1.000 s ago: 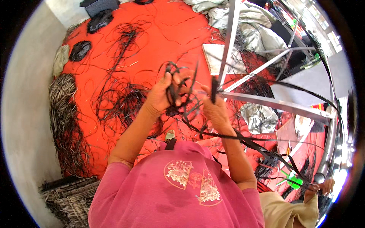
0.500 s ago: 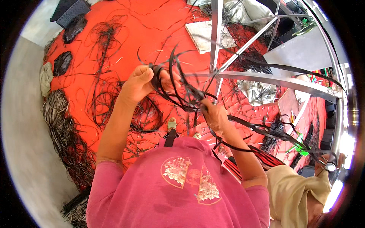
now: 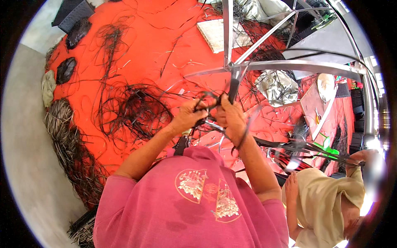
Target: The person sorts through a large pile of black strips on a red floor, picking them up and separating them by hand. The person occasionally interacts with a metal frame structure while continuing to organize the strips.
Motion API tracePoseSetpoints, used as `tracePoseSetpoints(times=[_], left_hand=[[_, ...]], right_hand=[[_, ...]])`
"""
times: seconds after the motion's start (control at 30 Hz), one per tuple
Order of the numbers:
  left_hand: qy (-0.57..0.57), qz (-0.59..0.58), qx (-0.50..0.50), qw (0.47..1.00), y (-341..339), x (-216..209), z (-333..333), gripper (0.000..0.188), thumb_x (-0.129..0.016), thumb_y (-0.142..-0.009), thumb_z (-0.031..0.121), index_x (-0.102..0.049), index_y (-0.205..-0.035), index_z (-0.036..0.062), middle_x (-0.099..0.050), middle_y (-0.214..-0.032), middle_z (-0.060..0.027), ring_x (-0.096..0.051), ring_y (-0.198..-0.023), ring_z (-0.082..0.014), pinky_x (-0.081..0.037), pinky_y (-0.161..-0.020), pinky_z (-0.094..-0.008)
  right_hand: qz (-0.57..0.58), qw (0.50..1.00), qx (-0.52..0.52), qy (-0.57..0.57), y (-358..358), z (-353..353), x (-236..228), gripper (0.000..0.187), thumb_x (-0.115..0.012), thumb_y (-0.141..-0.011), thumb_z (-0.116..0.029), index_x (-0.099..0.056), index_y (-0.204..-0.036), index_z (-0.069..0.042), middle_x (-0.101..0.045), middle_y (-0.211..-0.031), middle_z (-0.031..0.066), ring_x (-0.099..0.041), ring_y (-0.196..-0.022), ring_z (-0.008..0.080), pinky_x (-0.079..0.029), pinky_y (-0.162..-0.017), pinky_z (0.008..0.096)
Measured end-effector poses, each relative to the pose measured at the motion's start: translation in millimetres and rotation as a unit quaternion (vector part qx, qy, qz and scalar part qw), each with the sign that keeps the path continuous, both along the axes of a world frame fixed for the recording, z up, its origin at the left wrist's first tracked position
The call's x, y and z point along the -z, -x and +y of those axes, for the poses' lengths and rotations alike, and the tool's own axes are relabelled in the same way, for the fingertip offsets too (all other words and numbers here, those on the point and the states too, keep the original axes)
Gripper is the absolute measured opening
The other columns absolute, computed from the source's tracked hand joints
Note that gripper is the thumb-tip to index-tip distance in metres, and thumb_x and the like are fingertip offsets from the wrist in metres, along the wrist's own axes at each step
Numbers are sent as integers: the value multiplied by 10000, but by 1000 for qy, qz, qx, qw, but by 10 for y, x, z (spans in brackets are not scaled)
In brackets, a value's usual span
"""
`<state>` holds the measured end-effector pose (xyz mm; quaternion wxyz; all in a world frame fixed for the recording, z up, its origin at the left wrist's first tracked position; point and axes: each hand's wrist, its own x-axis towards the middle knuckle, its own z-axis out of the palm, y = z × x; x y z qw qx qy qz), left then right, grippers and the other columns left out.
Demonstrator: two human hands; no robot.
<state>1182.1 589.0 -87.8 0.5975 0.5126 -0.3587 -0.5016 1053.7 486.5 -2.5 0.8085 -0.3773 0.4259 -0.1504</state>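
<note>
Black, flat strips loop between my left hand and my right hand, which are close together above the red floor covering. The left pinches them; the right, just beside it, is curled around them. Beyond my right hand stands a metal frame. A dark tangle lies to my left, and a person in beige is on my right.

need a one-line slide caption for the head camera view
A person's left hand and right hand hold black strips over a red floor near a metal frame.
</note>
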Motion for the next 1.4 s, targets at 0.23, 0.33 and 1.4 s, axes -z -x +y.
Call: tracePoseSetpoints(times=[0.23,0.33,1.4], left_hand=[[-8,195,-113,974,2,-384,342,55,-552,-868,90,-499,-858,82,-568,-759,-20,-576,-629,-106,-513,-534,-250],[-25,220,-127,967,204,-508,333,63,-556,-869,88,-499,-843,90,-582,-778,-17,-572,-649,-113,-500,-556,-246],[62,297,23,953,-2472,-739,-259,238,-504,-905,268,-555,-887,36,-585,-1063,-206,-629,-828,-210,-436,-437,-181]], right_hand=[[63,938,-13,341,528,372,227,237,-512,-904,-273,-646,-925,-79,-380,-535,-93,-320,-442,15,-227,-379,202],[65,932,-70,351,504,747,212,243,-615,-837,-210,-610,-1011,-40,-453,-587,-51,-413,-506,39,-330,-448,222],[9,923,301,241,1006,325,-299,224,-553,-821,-80,-616,-1033,-48,-338,-546,-115,-262,-404,-3,-179,-372,176]])
